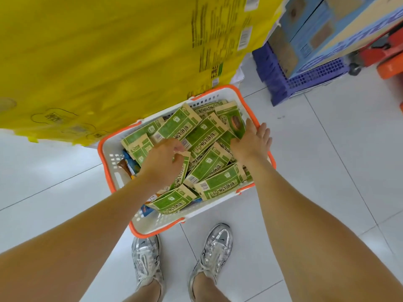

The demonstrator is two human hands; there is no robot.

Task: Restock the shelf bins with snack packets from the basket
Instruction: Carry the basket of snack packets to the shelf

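A white basket with an orange rim stands on the floor in front of my feet, filled with several green and tan snack packets. My left hand reaches into the middle of the pile and pinches the top edge of one upright green packet. My right hand lies over the packets at the basket's right side with its fingers straight, touching a packet with a brown picture. No shelf bins are in view.
A big stack of yellow packaged goods looms at the upper left, right behind the basket. A blue plastic crate with cartons stands at the upper right, beside an orange cart. White floor tiles lie all around. Blue packets show under the green ones.
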